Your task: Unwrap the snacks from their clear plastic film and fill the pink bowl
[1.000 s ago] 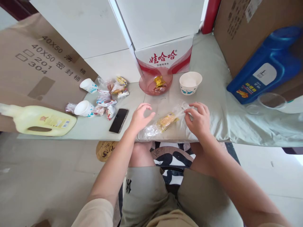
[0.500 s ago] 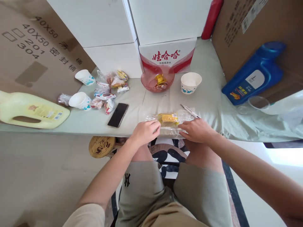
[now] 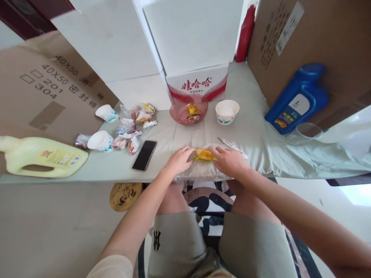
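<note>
A yellow-wrapped snack packet (image 3: 203, 155) lies near the table's front edge on a sheet of clear plastic film (image 3: 199, 172). My left hand (image 3: 180, 159) is closed on the packet's left end, its fingers curled. From the other side my right hand (image 3: 231, 160) grips the right end, fingers bent over the wrapper. Both hands hide the packet's ends. A white pen (image 3: 228, 143) rests just beyond my right hand, and a black phone (image 3: 145, 155) lies to the left of my left hand.
Behind stand a pink glass bowl (image 3: 188, 116) with wrapped snacks and a paper bowl (image 3: 227, 112). Several snacks (image 3: 129, 133) and two paper cups (image 3: 101, 141) are at left. A yellow jug (image 3: 69, 154), blue bottle (image 3: 298, 104) and clear cup (image 3: 308, 132) flank the table.
Both hands have moved inward from the film's front edge onto the packet and now grip its two ends. The view has shifted, so the table appears lower.
</note>
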### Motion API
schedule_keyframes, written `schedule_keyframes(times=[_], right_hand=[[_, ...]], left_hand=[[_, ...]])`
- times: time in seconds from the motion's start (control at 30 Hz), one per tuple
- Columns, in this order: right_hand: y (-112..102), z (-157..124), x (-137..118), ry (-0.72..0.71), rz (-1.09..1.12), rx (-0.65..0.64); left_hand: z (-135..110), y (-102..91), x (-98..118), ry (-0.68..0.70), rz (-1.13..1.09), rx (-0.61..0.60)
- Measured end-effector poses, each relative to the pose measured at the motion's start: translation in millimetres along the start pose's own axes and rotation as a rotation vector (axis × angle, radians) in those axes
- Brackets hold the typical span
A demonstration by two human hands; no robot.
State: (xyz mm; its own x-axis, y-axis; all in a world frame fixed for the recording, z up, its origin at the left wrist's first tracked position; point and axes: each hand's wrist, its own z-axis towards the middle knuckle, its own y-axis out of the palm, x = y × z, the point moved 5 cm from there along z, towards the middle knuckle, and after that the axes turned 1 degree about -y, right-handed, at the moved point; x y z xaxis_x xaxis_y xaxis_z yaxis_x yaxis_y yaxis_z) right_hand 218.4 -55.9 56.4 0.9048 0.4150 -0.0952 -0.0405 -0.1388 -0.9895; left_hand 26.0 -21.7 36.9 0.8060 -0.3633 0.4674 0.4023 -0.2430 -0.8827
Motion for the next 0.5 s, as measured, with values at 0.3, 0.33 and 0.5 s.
schedule_keyframes(times=[0.3,0.33,0.5], right_hand=[[9.2,25.5,-8.3,-0.191,0.108,0.081],[7.9,24.2,-6.6,-0.190,0.137,0.084],[-20.8,17.6,12.4,-0.180,0.457,0.234]], left_hand=[[29.1,-9.4,-35.1,-0.285,-0.185,0.270],[30.1,-11.6,-37.7,-0.303,-0.147,0.302],[32.6,-0.3,-46.6,-0.264,-0.147,0.340]])
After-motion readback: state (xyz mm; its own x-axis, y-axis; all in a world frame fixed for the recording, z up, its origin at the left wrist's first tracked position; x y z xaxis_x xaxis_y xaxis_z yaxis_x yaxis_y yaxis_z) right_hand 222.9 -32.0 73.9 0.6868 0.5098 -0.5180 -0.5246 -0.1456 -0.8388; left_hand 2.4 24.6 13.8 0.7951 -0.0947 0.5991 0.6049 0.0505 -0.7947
